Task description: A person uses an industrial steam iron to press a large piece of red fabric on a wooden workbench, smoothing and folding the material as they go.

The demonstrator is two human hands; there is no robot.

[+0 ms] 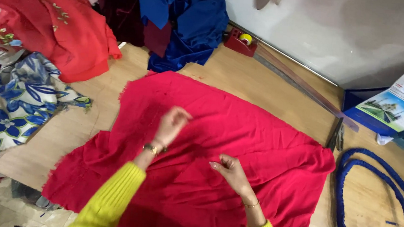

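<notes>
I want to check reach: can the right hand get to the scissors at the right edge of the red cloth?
Probably yes: the right hand rests on the red cloth, and nothing lies between it and the scissors.

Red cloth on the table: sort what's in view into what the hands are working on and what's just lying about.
In hand:
- red cloth, spread flat on the table
- left hand, raised over it
- right hand, fingers curled just above it

Lying about:
- blue fabric
- embroidered red garment
- floral cloth
- tape dispenser
- long ruler
- scissors
- blue cord
- calendar

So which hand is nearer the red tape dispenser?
Left. The left hand is raised over the red cloth, below-left of the tape dispenser; the right hand sits lower, farther away.
</notes>
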